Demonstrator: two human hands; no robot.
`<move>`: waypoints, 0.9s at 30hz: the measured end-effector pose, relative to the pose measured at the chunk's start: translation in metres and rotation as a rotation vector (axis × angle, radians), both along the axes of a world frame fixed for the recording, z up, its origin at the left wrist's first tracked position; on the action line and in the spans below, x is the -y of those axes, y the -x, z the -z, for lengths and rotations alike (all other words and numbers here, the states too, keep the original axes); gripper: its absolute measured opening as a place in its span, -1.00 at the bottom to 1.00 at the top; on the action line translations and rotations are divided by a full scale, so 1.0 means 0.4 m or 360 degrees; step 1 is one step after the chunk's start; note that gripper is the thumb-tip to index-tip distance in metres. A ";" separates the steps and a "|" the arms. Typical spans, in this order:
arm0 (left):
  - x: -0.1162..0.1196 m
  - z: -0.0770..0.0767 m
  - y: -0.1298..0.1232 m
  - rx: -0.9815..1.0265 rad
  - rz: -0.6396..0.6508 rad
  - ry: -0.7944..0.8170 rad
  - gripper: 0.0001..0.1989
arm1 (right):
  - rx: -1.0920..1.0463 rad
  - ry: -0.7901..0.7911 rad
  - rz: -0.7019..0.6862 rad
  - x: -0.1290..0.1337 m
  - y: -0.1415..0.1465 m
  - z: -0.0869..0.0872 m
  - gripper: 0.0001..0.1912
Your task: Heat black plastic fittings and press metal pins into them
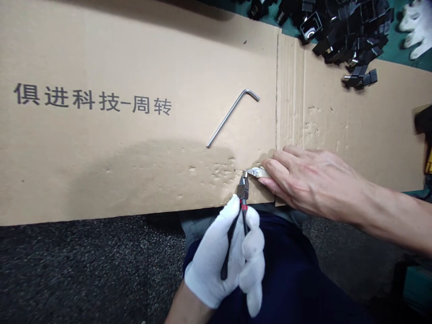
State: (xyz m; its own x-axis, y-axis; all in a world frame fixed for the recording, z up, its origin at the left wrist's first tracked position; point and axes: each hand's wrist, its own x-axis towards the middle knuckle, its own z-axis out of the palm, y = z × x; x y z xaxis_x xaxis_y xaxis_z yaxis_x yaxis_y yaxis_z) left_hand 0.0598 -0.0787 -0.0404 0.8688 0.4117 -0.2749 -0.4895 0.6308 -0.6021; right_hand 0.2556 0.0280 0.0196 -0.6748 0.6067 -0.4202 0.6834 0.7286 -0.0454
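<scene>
My left hand (229,252), in a white glove, is wrapped round a pair of pliers (243,191) with dark handles and red bands. Between the plier jaws sits a tiny shiny metal piece (245,173). Bare and palm down, my right hand (303,180) grips a pale tool with a pointed metal tip (257,172), which looks like a utility knife. Its tip meets or nearly meets the metal piece; I cannot tell which. Most of its body is hidden under my fingers. An L-shaped hex key (229,117) lies beyond both hands on the cardboard.
The cardboard sheet (101,162) covers the bench, its front edge near my lap. Many black block-shaped parts (351,31) are heaped at the back right, and one cluster (360,78) rests on the cardboard. A white glove (418,27) lies in the far right corner.
</scene>
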 end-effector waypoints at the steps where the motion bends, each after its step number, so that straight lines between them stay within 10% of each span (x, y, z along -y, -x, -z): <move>1: 0.001 0.000 -0.001 0.0020 -0.0010 0.0005 -0.49 | -0.0001 0.0017 0.0022 0.003 0.001 0.001 -0.56; 10: 0.013 0.006 -0.003 -0.0064 0.0017 -0.0023 -0.49 | -0.0138 0.0027 0.0398 0.028 -0.004 0.002 -0.58; 19: 0.031 0.019 -0.023 -0.0354 0.0067 -0.0265 -0.51 | -0.0017 0.0003 0.0286 0.026 0.008 -0.020 -0.64; 27: 0.021 0.037 -0.051 -0.0699 0.0208 -0.0515 -0.43 | -0.0040 0.0985 0.1117 0.005 0.024 -0.072 -0.53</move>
State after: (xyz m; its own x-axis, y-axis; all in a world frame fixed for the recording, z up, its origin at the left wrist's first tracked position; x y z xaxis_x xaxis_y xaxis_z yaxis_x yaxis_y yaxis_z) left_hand 0.0801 -0.0872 -0.0550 0.7508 0.4319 -0.4998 -0.5558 0.8219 -0.1248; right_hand 0.2459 0.0259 0.0484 -0.2524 0.5520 -0.7948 0.9512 -0.0091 -0.3084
